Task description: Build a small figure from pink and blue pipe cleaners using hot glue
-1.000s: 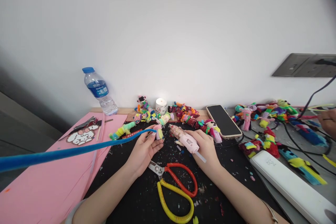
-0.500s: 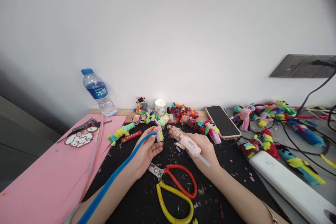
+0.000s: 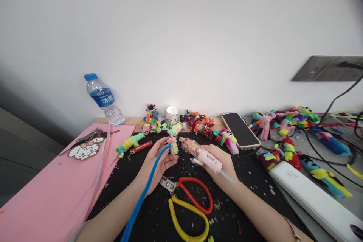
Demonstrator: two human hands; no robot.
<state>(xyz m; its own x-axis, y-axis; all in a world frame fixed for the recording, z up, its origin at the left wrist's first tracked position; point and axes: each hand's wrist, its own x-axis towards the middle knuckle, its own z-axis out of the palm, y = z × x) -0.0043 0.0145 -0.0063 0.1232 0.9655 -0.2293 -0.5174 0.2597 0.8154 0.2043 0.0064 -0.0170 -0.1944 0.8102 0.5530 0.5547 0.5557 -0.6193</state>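
Between thumb and fingers, my left hand (image 3: pixel 155 164) grips a small pink and yellow pipe-cleaner figure (image 3: pixel 172 146). A long blue pipe cleaner (image 3: pixel 147 185) runs from the figure down toward the bottom edge. My right hand (image 3: pixel 222 162) is closed around a pale pink hot glue gun (image 3: pixel 208 160), its crusted nozzle pointing at the figure with a small gap between. A clear glue stick (image 3: pixel 227 176) sticks out of the gun's back end. Below both hands lie scissors with one red and one yellow handle (image 3: pixel 189 215) on the black mat (image 3: pixel 136 211).
Several finished pipe-cleaner figures (image 3: pixel 205 130) line the wall, around a small white candle cup (image 3: pixel 172 115). A phone (image 3: pixel 241 130) and a white power bank (image 3: pixel 312 196) lie to the right, among cables. On the left are pink sheets (image 3: pixel 53 196) and a leaning water bottle (image 3: pixel 104 100).
The loose end of the blue pipe cleaner has swung to the right across my left forearm. The glue gun has turned slightly, its back end shifting right and down.
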